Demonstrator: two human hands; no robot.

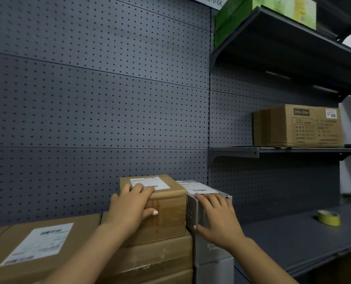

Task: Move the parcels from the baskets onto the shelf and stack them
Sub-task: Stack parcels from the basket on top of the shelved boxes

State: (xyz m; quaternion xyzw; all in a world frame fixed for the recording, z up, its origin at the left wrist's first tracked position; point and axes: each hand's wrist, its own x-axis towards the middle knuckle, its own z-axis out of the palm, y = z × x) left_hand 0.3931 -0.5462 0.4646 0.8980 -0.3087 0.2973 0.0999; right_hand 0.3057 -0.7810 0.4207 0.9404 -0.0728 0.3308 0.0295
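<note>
Gripping the brown parcel (pixel 166 203), left hand (pixel 129 208) curls; right hand (pixel 217 218) fingers splay on the grey parcel (pixel 199 203).

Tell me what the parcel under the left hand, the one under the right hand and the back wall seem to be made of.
Brown parcel: looks like plain matte cardboard, with glossy clear tape down its front and a white paper label on top. White parcel: probably coated paperboard, smooth and slightly shiny. Back wall: likely painted metal pegboard, dark grey with regular rows of holes and panel seams.
</note>
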